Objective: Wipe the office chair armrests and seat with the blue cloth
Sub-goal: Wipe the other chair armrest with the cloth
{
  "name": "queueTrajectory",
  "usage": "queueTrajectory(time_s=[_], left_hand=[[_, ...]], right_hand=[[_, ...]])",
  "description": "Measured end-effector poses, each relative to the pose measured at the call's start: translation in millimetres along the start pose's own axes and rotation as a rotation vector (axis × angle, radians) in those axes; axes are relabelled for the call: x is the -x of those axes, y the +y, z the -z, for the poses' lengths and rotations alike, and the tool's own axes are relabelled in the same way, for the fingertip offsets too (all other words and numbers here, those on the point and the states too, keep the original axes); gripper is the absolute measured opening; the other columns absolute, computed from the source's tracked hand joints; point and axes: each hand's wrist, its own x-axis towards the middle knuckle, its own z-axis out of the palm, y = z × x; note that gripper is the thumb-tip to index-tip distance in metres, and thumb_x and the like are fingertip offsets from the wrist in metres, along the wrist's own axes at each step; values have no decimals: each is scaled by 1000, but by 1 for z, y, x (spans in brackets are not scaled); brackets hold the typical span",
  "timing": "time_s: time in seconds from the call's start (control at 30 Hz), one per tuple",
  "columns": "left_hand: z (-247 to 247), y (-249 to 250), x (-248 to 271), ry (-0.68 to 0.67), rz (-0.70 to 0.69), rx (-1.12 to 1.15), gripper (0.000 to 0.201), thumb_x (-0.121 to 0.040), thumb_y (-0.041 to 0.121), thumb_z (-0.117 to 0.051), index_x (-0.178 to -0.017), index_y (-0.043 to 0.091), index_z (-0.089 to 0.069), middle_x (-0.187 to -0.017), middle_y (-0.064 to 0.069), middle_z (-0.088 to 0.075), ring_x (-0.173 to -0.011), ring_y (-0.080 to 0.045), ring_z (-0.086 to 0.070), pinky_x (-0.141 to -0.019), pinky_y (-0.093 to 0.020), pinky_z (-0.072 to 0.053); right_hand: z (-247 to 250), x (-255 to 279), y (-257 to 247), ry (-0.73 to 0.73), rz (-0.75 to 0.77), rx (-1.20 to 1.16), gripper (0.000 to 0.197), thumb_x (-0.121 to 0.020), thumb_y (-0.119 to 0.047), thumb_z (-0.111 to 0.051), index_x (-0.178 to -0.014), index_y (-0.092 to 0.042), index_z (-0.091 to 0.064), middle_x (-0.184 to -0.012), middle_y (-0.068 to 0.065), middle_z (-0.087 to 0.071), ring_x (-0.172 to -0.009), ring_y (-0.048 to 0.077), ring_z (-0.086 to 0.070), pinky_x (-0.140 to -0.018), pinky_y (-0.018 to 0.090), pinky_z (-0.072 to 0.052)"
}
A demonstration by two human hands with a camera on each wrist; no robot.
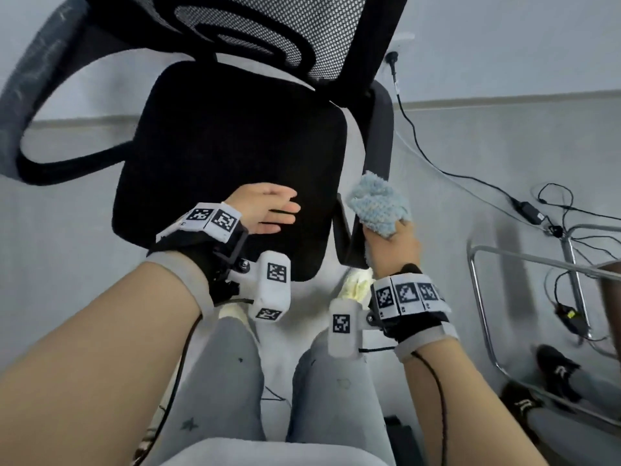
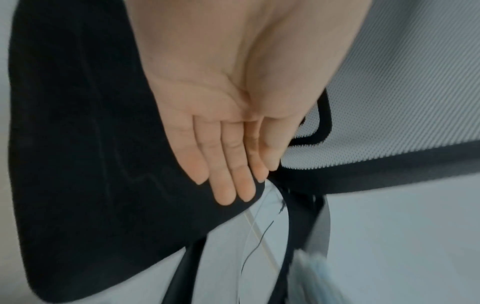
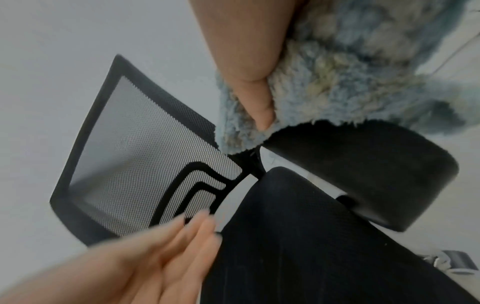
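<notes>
Your blue cloth [image 1: 378,205] is bunched into a fluffy, shaggy wad on top of the chair's right armrest [image 1: 378,136], a smooth black curved bar beside the seat [image 1: 232,156]. Your right hand [image 1: 400,242] grips the cloth from behind, with the thumb [image 3: 255,98] pressed into the pile and the other fingers buried under it, wrist reaching forward and slightly inward. Your left hand [image 1: 267,210] lies flat on the front part of the seat, fingers [image 2: 228,164] straight and together, holding nothing, palm down on the black woven fabric. The seat is a rounded square pad; behind it rises the backrest [image 1: 268,28], grey mesh in a black frame. The left armrest [image 1: 37,105] curves away, untouched. Black cables [image 1: 470,176] trail over the pale floor [image 1: 487,136].
</notes>
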Motion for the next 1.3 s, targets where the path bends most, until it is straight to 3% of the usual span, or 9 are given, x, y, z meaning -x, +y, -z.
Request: queueTrajectory(time_s=[0.17,0.27,0.37,0.53,0.73,0.87,0.97,1.2,1.3], left_hand=[[61,-8,42,92,-30,32,24,-94,22,-47,-115,24,-59,-102,7,-68,-98,-9,-65,-77,-24,-49],[65,-13,49,73,-23,91,22,-94,19,-46,-111,25,-60,-102,5,-68,-96,-10,-66,-78,-24,-50],[65,-15,49,54,-46,145,21,-94,18,-45,-105,26,-61,-101,4,-69,-98,-12,-66,-83,-26,-51],[98,-8,38,95,-151,212,18,-94,22,-47,-102,28,-62,-97,6,-70,-96,-11,-68,-81,-26,-51],[211,6,39,330,-325,291,23,-94,14,-45,-92,31,-61,-88,10,-68,-83,-5,-67,-72,-21,-50],[314,10,28,483,-385,362,25,-88,6,-52,-89,28,-62,-80,12,-69,-72,-3,-63,-63,-18,-48],[364,6,3,541,-335,317,25,-86,5,-55,-91,29,-62,-86,14,-64,-79,-2,-58,-67,-19,-45],[384,-21,-40,175,-7,185,25,-97,29,-39,-86,19,-60,-83,-2,-71,-73,-12,-63,-72,-25,-53],[390,-21,-43,32,-1,265,29,-99,26,-34,-87,13,-57,-73,-2,-72,-66,-13,-65,-69,-25,-56]], right_hand=[[-16,36,-35,94,-101,-307,15,-88,-18,-53,-99,-13,-63,-103,13,-67,-84,25,-59,-83,37,-48],[-27,49,-53,63,-188,-474,30,-87,-20,-58,-115,-8,-59,-113,10,-63,-102,23,-59,-96,37,-47],[-39,52,-69,12,-232,-548,34,-88,-19,-58,-119,-7,-57,-103,1,-58,-98,15,-55,-85,25,-44],[-69,42,-108,-49,-294,-570,36,-87,-26,-60,-117,-8,-57,-106,6,-62,-97,19,-59,-81,25,-50],[-144,28,-198,-117,-224,-748,25,-87,-16,-60,-108,-2,-60,-78,-4,-61,-66,2,-63,-51,7,-50],[-205,16,-268,-156,-212,-830,26,-87,-14,-59,-109,-1,-60,-90,5,-64,-82,16,-64,-66,17,-56],[-237,2,-306,-135,-225,-840,8,-87,-15,-60,-93,-11,-63,-78,-4,-61,-74,9,-60,-64,12,-53],[-288,-48,-361,-23,-81,-653,56,-65,-46,-66,-110,-15,-62,-109,9,-66,-107,26,-60,-98,40,-48],[-306,-61,-383,-91,-91,-570,27,-76,-33,-67,-95,-15,-59,-124,18,-55,-116,30,-53,-99,33,-44]])
